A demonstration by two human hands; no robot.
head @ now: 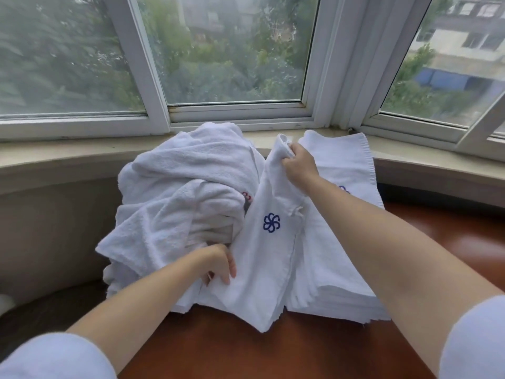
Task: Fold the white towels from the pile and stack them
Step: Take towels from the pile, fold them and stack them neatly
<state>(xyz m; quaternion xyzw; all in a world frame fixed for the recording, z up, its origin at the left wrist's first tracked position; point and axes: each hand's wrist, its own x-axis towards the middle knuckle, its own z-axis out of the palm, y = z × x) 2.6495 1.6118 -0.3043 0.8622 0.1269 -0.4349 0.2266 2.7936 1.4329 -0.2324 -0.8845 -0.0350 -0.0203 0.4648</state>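
A white towel with a blue flower emblem [266, 255] stretches between my two hands in the middle. My right hand [299, 162] grips its far corner, raised above the stack. My left hand [218, 262] pinches its near left edge beside the pile. A crumpled pile of white towels [180, 187] lies to the left, a red emblem peeking out. To the right sits a stack of folded white towels [341, 269], partly covered by my right forearm.
The towels lie on a reddish-brown table [246, 351]. A beige curved windowsill [68, 160] runs behind them, under white-framed windows [235, 110] that show trees and buildings outside.
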